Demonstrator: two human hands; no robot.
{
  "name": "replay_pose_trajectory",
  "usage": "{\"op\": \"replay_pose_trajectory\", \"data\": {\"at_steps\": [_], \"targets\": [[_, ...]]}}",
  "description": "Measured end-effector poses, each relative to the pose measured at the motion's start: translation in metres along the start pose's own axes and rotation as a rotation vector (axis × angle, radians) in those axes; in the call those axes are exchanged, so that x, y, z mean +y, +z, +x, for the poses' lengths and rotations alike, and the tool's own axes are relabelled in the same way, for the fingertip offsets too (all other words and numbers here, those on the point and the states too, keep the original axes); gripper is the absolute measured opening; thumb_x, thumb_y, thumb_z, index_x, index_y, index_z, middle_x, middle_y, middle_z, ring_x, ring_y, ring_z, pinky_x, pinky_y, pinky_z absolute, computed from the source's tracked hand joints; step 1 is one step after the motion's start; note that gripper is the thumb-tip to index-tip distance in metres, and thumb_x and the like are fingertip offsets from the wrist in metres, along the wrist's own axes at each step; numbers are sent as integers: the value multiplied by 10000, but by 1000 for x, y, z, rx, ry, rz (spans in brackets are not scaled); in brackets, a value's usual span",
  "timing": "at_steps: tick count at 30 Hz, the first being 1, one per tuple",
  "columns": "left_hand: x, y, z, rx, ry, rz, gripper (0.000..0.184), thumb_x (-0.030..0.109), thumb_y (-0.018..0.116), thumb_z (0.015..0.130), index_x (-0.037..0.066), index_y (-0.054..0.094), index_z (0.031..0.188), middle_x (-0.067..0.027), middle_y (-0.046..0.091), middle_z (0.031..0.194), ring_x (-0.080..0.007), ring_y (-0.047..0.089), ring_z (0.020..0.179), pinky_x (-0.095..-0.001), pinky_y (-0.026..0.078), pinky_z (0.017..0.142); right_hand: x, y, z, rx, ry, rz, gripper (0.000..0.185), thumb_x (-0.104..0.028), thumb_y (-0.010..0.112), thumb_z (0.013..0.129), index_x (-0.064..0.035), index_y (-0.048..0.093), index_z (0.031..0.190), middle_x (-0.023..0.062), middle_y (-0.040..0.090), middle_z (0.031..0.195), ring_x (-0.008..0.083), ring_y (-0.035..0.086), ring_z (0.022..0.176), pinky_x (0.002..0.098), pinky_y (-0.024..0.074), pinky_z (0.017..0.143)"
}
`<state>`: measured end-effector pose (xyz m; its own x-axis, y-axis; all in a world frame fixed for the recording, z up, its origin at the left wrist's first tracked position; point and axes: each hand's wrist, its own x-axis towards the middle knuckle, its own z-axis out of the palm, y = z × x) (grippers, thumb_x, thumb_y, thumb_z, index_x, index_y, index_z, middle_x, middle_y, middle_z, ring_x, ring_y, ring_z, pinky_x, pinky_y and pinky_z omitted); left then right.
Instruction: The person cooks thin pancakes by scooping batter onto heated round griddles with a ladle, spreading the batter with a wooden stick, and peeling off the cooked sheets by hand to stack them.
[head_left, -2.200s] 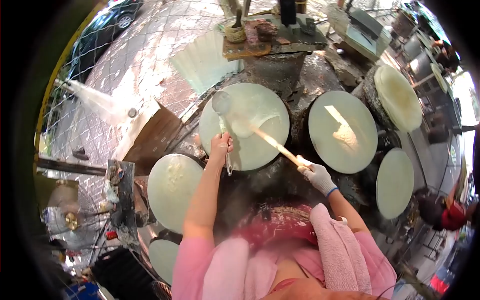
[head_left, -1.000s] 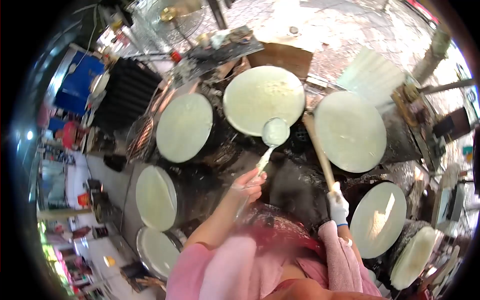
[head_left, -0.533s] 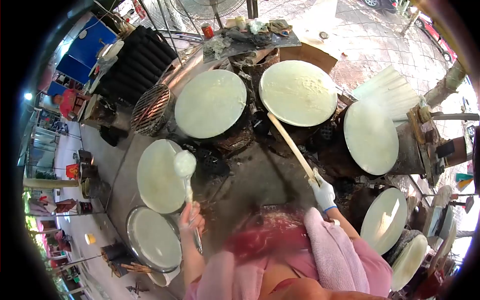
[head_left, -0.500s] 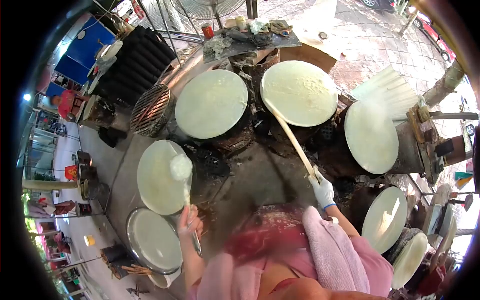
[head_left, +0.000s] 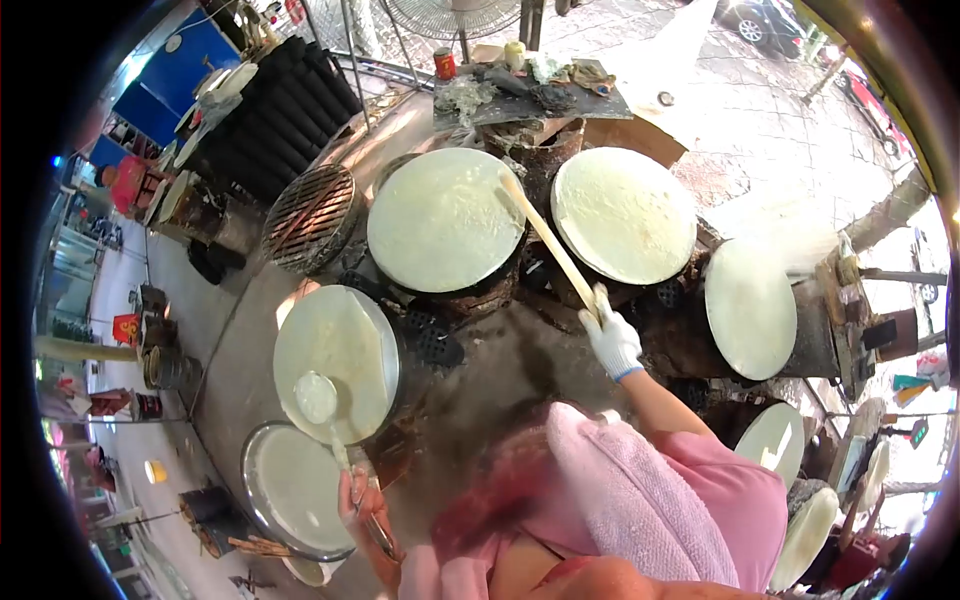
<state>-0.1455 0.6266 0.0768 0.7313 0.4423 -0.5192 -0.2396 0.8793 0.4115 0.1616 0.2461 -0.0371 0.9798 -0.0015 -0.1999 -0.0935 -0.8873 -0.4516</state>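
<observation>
My bare left hand [head_left: 362, 500] is wrapped round the handle of a ladle [head_left: 317, 397]. The ladle's bowl, white with batter, is over the lower edge of a pale sheet [head_left: 345, 335] on the left round griddle. Close below is a metal-rimmed basin of pale batter [head_left: 305, 490]. In a white glove, my right hand [head_left: 612, 345] grips a long wooden stick [head_left: 550, 240]. Its far tip rests on the right part of the batter sheet [head_left: 435, 225] on the back-left griddle. Another rough-surfaced sheet [head_left: 625, 215] covers the griddle beside it.
Steam rises over a round griddle [head_left: 750, 315] on the right; another [head_left: 775, 440] stands lower down. A round grate [head_left: 310, 215] sits at left, near stacked black cylinders [head_left: 285, 110]. A cluttered board [head_left: 530, 100] is at the back. A person in red [head_left: 135, 185] is far left.
The stick's tip has moved left from the back-right sheet to the back-left one. The ladle has moved down and left, toward the basin. The view has shifted a little.
</observation>
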Motion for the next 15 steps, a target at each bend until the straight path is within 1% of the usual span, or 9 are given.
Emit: {"op": "replay_pose_trajectory", "data": {"at_steps": [3,4,6,8,9,10,12,13,15], "targets": [[-21,34,-5,186,74,50,319,247,344,1076,-50,451,1118,-2,419,654,-39,320,359,-203,219,343,55,5,-50,-93,3,-70,663,-512,499,947,-282,269,1525,242,660,940,431,653,806,502,518,721],[-28,39,-5,181,114,134,315,225,387,1059,-68,447,1158,-18,466,740,-26,332,416,-178,237,386,74,9,-71,-97,1,-86,656,-509,499,947,-300,267,1525,237,657,938,428,652,803,502,518,718],[-37,49,-1,160,196,304,354,179,473,1027,-104,438,1237,-50,560,911,-1,358,530,-129,272,473,108,10,-102,-154,107,17,634,-484,520,946,-335,284,1515,226,646,918,408,649,816,492,509,717],[-49,81,-8,136,259,627,468,174,470,1004,-108,365,1363,-88,561,1111,-11,395,710,-165,367,643,159,43,-129,-121,242,115,624,-467,546,939,-365,303,1505,220,641,902,393,644,815,474,501,711],[-52,98,-13,118,264,756,496,174,461,999,-107,341,1390,-93,553,1146,-18,399,742,-186,378,684,160,39,-135,-131,268,194,629,-458,563,935,-368,309,1503,214,636,887,382,640,797,463,493,694],[-50,97,-11,75,274,812,503,172,447,997,-96,332,1407,-109,543,1188,-29,402,762,-204,383,715,160,36,-145,-72,248,116,613,-452,561,936,-347,336,1497,215,637,890,375,641,803,456,493,704],[-47,95,-8,-9,300,918,521,170,419,994,-75,313,1441,-141,523,1272,-51,408,804,-239,393,778,149,25,-155,-127,290,220,592,-434,553,941,-328,359,1491,215,637,893,370,642,827,448,493,728],[-45,99,-5,11,272,825,521,175,421,994,-62,316,1446,-150,517,1291,-50,406,809,-237,390,782,132,15,-157,-113,325,180,585,-434,546,943,-320,367,1488,215,638,896,371,643,827,448,494,731],[-37,87,11,26,234,700,499,169,443,996,-51,332,1431,-160,531,1255,-45,408,695,-199,381,696,98,2,-154,-83,392,98,572,-435,532,946,-304,383,1482,217,641,902,373,645,828,450,496,737]]}}
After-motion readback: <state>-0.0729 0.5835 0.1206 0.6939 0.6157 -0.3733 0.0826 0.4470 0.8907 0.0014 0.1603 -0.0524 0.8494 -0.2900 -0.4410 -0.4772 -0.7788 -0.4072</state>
